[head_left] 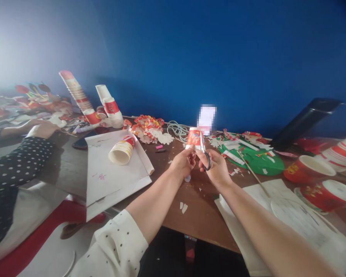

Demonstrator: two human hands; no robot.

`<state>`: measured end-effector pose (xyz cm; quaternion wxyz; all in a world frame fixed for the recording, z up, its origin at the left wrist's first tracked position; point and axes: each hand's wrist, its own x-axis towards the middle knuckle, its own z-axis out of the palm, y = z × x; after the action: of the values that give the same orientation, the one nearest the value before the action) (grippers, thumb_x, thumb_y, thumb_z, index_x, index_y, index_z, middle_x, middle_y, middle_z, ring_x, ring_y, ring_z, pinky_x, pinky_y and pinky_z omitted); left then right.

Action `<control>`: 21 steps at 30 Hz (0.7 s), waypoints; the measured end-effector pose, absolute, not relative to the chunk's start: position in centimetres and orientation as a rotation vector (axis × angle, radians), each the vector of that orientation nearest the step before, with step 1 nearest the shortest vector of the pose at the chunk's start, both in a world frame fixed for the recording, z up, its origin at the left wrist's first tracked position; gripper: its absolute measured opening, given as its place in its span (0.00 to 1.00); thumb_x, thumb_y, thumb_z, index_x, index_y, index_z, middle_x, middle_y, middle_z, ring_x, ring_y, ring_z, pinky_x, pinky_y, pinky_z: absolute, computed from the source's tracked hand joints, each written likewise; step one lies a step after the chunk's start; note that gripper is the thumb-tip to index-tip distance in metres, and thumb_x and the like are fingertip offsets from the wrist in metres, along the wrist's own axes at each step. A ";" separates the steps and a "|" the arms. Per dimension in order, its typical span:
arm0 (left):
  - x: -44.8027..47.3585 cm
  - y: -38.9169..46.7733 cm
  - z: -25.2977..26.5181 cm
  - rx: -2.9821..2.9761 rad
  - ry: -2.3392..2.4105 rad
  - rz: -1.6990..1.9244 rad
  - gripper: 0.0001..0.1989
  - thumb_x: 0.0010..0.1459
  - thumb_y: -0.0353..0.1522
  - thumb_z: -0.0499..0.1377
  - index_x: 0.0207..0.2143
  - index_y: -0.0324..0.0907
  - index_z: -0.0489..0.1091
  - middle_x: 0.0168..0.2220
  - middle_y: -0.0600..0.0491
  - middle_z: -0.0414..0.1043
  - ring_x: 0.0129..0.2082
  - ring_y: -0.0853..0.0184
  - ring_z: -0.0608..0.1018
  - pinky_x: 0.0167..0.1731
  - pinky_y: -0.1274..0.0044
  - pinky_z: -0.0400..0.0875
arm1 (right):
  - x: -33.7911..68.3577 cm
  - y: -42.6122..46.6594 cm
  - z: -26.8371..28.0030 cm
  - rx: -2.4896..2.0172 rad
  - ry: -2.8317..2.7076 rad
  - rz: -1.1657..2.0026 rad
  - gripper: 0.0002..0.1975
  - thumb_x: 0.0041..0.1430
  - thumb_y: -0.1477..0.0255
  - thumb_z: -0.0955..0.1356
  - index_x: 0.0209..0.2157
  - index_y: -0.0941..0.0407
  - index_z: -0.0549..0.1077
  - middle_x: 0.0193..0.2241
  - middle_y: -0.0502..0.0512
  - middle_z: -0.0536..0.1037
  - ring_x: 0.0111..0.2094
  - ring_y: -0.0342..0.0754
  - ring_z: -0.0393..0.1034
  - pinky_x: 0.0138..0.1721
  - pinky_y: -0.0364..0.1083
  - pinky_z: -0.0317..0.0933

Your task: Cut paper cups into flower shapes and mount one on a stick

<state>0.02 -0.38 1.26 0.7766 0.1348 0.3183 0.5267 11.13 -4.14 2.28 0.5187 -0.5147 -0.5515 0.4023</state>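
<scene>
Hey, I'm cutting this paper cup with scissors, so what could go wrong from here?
The scissors in your right hand are close to the fingers of your left hand holding the paper cup, so a slip might nick them. The tall stack of paper cups at the back left could topple if the table gets bumped. The white scraps near the front edge may get brushed off.
</scene>
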 end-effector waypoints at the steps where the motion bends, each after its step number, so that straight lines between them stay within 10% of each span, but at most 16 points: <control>1: -0.1 -0.4 1.4 0.251 0.678 1.131 0.10 0.53 0.32 0.63 0.26 0.37 0.65 0.19 0.58 0.63 0.15 0.78 0.66 0.18 0.84 0.62 | 11.2 -4.1 2.2 -1.234 -1.324 0.968 0.21 0.49 0.52 0.70 0.25 0.56 0.68 0.16 0.47 0.70 0.16 0.39 0.62 0.20 0.40 0.55; 21: -1.8 0.1 2.9 0.072 0.593 1.298 0.01 0.57 0.23 0.57 0.32 0.33 0.68 0.20 0.58 0.62 0.13 0.82 0.63 0.14 0.91 0.64 | 10.9 -4.0 1.9 -1.212 -1.249 1.094 0.19 0.47 0.55 0.72 0.29 0.56 0.68 0.17 0.47 0.71 0.16 0.40 0.63 0.20 0.40 0.57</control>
<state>-1.79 0.12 2.89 0.7554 0.0332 0.2721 0.5951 10.94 -4.01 1.92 0.5169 -0.5047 -0.5201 0.4556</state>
